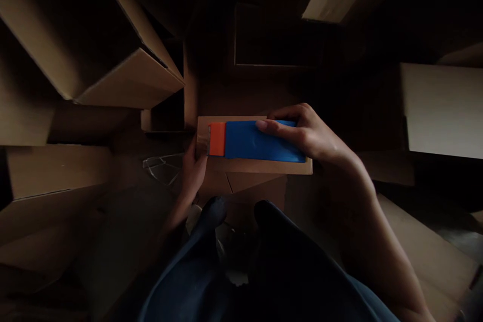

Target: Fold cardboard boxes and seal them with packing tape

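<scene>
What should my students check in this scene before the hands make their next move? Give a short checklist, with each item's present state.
Right hand on the blue-and-orange tool: ok, its fingers lie across the blue body.
Left hand on the tool: cannot tell, it sits at the orange end and its grip is partly hidden.
Tool flat on the cardboard box: ok, it lies along the box top.
Metal end clear of fingers: not ok, it sits right against the left hand.
Clear plastic glasses away from the hands: ok, they lie left of the box.
Lighting: not ok, the surroundings are dim.
</scene>
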The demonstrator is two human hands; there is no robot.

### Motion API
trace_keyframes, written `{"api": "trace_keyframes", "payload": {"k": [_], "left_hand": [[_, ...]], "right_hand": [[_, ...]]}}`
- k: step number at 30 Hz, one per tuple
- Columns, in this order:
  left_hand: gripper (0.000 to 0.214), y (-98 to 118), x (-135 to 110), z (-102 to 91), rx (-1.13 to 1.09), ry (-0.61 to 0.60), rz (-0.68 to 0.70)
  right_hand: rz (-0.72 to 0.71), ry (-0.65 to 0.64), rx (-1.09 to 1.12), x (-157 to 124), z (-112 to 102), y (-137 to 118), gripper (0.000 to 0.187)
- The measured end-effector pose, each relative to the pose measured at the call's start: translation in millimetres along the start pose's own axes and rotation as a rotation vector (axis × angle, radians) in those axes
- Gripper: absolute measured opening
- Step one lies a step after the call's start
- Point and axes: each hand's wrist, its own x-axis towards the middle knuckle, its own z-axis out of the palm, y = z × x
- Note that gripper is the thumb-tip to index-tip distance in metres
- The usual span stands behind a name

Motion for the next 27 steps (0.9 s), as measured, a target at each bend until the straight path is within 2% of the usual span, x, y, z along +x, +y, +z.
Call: {"api": "trace_keyframes", "payload": {"k": [5,15,20,24,27], "left_hand": [[0.037,-1,0,2.6,0.003,0.079,-0.005],[0.041,9,0,1.3,-0.051,0.023,0.035],[0.038,6,0,0.8,-0.015,0.024,0.040],[0.044,1,0,2.2,0.002,0.028,0.071],[0.053,2,-1,3.6,0.040,0.035,0.146]], "right_hand": [[-0.045,0.002,0.061,0,4,4,0.056],[-0.043,0.007,0.079,2,7,5,0.055],[-0.042,0.004,0.095,3,7,8,0.054],[-0.055,-0.005,0.120,4,6,12,0.053],[-0.049,0.001,0.127,5,6,13,0.052]]}}
